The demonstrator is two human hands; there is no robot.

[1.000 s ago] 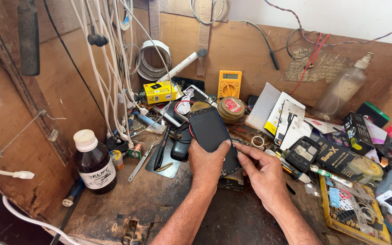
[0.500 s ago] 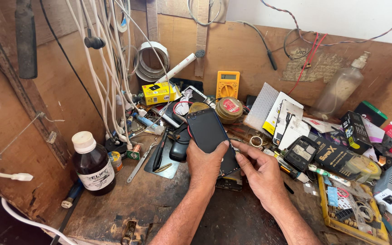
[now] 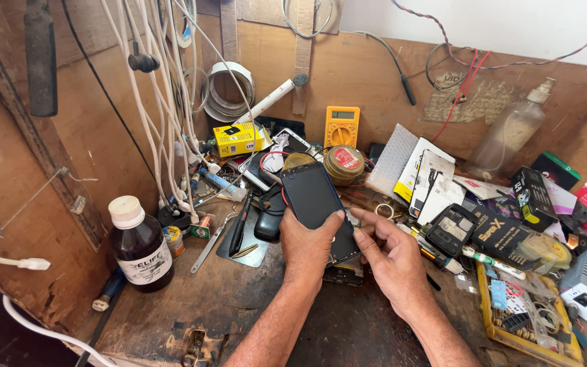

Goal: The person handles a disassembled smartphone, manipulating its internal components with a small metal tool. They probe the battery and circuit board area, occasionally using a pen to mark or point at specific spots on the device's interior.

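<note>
Smartphone tilted up off cluttered counter — gripped in left hand, fingers wrapped round lower edge for steadiness; right hand fingers pinched at its right edge — brown bottle well left.

Brown bottle, yellow multimeter — tape rolls (hanging) behind.

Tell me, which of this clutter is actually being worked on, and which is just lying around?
In hand: black phone, held by left hand; right hand touching its lower edge.

Lying about: yellow multimeter, brown bottle, clear pump bottle, round tin, yellow box.
</note>
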